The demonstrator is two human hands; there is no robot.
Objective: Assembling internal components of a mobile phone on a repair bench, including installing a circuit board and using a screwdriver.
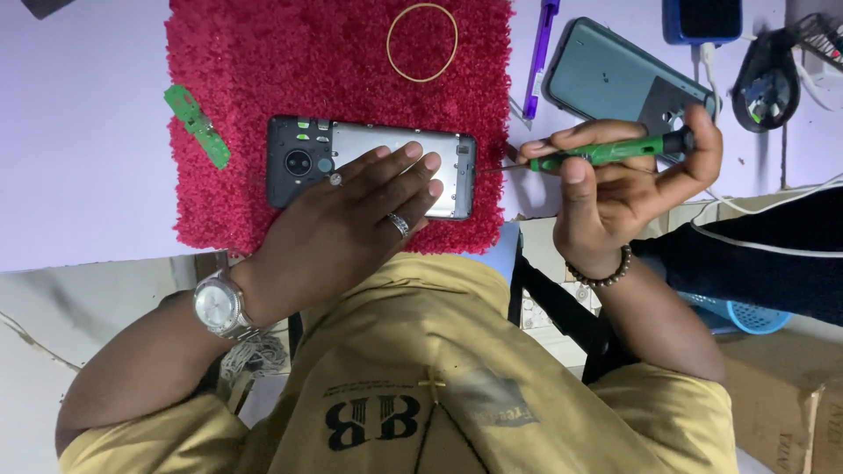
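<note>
Left hand point(351, 211) lies flat on one opened phone point(373, 167); right hand point(615, 180) grips one green screwdriver point(606, 151).

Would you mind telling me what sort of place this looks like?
Most likely a phone repair bench. An opened phone lies on a red mat under the left hand, the right hand holds a green screwdriver, and a loose circuit board and back cover lie nearby.
</note>
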